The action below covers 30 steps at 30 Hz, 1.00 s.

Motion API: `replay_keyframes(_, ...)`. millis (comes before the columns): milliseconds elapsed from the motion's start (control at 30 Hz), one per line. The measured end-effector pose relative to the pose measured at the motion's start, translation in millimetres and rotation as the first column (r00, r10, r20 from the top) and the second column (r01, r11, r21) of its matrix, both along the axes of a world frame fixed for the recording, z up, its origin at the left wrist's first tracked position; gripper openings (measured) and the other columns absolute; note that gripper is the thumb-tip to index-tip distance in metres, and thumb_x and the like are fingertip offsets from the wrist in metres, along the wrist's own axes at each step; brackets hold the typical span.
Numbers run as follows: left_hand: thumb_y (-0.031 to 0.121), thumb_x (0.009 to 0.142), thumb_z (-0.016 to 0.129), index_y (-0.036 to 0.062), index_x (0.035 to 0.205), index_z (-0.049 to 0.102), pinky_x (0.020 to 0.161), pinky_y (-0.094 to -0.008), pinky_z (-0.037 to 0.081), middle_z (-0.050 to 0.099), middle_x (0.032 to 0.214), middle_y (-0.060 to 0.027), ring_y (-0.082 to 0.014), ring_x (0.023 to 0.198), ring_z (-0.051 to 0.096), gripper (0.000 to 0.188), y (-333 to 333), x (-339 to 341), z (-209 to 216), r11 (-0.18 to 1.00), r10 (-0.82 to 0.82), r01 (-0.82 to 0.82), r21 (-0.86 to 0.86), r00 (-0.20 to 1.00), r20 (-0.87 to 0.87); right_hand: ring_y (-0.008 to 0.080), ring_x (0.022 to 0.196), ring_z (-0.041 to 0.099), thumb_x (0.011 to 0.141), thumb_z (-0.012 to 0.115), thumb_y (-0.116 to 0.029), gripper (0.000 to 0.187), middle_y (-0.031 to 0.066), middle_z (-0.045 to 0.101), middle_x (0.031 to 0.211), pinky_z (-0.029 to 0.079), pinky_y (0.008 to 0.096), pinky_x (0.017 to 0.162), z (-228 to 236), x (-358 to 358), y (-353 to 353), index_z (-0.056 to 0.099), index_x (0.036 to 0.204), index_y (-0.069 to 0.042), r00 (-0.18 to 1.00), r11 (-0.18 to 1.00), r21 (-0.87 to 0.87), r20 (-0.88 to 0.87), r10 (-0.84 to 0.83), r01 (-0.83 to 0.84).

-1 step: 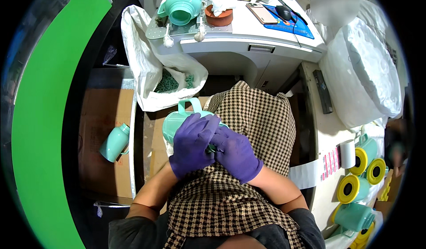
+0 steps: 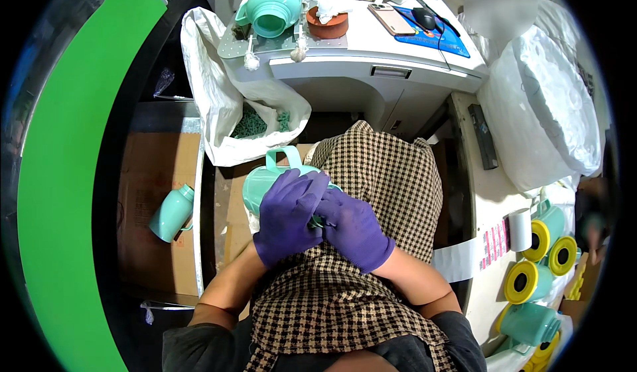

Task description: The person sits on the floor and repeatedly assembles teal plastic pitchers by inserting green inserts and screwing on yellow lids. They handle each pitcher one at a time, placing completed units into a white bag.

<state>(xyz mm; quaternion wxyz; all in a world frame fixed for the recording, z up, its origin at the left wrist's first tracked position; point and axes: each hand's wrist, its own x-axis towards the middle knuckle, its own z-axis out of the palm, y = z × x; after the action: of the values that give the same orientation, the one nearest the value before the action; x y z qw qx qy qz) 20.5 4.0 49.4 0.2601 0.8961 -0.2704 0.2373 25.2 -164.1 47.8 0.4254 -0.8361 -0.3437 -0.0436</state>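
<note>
A mint-green plastic jug (image 2: 257,187) with a loop handle lies tilted across my lap, its handle toward the far side. My left hand (image 2: 290,209), in a purple glove, is wrapped over the jug's body. Close against it, my right hand (image 2: 355,229), gloved the same way, has its fingers curled in at the jug's mouth end. Both hands cover that end, so whatever the right fingers grip is hidden. A small dark green edge (image 2: 317,221) shows between the hands.
A white sack (image 2: 215,117) holding green scraps stands ahead left. Another mint jug (image 2: 174,214) lies in a cardboard-lined bin. On the desk are a large jug (image 2: 271,7), an orange-brown ring (image 2: 326,26) and a phone (image 2: 390,19). Several yellow-ended jugs (image 2: 531,282) lie at right.
</note>
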Motion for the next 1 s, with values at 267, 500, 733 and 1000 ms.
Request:
replay_keyframes(267,0.023,0.065,0.084,0.0037,0.132,0.050,0.103,-0.0579,0.044,0.063,0.122,-0.0211,-0.0418,0.112,0.062,0.078,-3.7,-8.0,2.0,0.999,0.000,-0.005,-0.049,0.996,-0.086,0.0356,0.095,0.063,0.080,0.062,0.004,0.040,0.0178,0.061,0.099,0.052,0.0435,0.083,-2.3,-3.4,-24.2,0.058,0.119,-0.002,0.958,0.971,0.013,-0.160,0.239,-0.240)
replay_keyframes(500,0.030,0.072,0.083,0.0050,0.125,0.058,0.114,-0.0587,0.032,0.059,0.134,-0.0139,-0.0407,0.126,0.055,0.063,-13.2,-9.3,4.0,0.988,-0.099,0.107,0.112,0.993,-0.068,0.0348,0.116,0.062,0.086,0.068,-0.003,0.032,0.0177,0.063,0.127,0.049,0.0429,0.103,-31.2,-42.8,-64.8,0.066,0.118,-0.001,0.958,0.887,0.460,-0.267,0.108,0.028)
replay_keyframes(733,0.031,0.076,0.073,0.0134,0.115,0.054,0.098,-0.0441,0.044,0.058,0.106,-0.0007,-0.0245,0.097,0.059,0.047,-21.1,-29.8,-65.9,0.267,-0.720,0.218,0.939,0.693,0.044,0.0277,0.105,0.064,0.079,0.077,-0.001,0.026,0.0076,0.068,0.102,0.052,0.0428,0.093,-32.6,-116.2,-249.4,0.073,0.104,-0.008,0.584,0.608,0.182,0.169,-0.794,0.773)
replay_keyframes(1000,0.028,0.083,0.058,0.0309,0.086,0.064,0.059,-0.0416,0.042,0.055,0.083,0.0110,-0.0070,0.081,0.056,0.007,-68.8,-37.0,-57.3,0.584,-0.586,0.422,0.693,0.810,0.001,0.0312,0.092,0.061,0.078,0.079,-0.019,0.021,0.0110,0.067,0.095,0.048,0.0404,0.083,-115.7,-172.1,-351.3,0.071,0.094,-0.008,0.187,0.141,-0.168,0.300,-0.935,0.976)
